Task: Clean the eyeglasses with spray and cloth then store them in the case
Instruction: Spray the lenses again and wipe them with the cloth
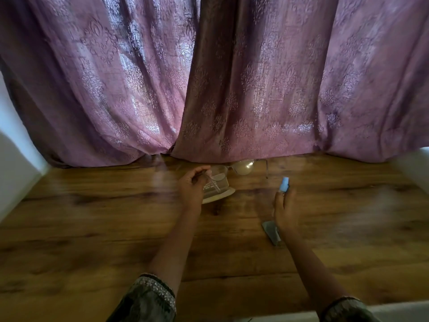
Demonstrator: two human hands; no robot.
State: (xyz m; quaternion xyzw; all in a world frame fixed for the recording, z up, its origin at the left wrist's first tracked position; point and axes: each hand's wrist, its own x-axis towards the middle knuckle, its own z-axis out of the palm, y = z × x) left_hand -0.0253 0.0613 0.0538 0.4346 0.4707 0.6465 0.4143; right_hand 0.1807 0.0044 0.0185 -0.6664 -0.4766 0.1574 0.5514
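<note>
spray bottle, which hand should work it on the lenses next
Right. The right hand already holds the spray bottle upright, nozzle up near the eyeglasses. The left hand is busy gripping the glasses by one temple.

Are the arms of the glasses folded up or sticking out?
Sticking out. The right arm of the eyeglasses points away from the lens toward the person, and the left hand pinches the other arm, held open.

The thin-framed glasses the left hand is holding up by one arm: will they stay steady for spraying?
Probably not. The thin wire-framed eyeglasses look light and hang from the left hand by one temple, so they may swing or twist. The slim frame looks likely to flex. The other temple sticks out unsupported.
</note>
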